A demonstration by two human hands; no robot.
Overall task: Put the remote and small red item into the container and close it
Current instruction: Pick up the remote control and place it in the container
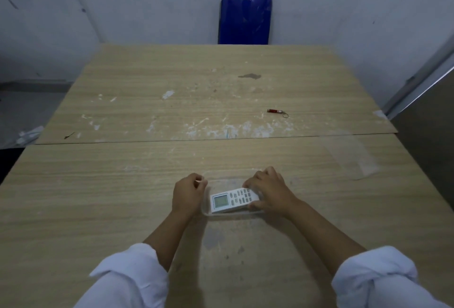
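Viewing through the head camera, I am seeing both hands working at the near centre of the table [122, 185]. The right hand [269, 191] is closed around the right end of the remote [233, 200], fingers over its far edge and thumb under its near edge, and is seating it in the clear container [205, 210]. The remote is lying inside the container with its long axis running left to right, display end to the left, and appears slightly tilted, not yet flat on the floor. The left hand [188, 191] is curled at the container's left wall, steadying it; I cannot tell whether the fingers are actually pinching the rim.

The small red item [274, 111] is lying on the far right part of the table, well apart from both hands, its long axis left to right with a ring on its right end. It is lying farther and to the right of the container, so I am judging the right hand the nearer one for the coming reach, once it is releasing the remote.

A clear lid [351, 158] is resting flat on the right of the table, between the red item and the container. A blue chair [245, 20] is standing at the far edge.
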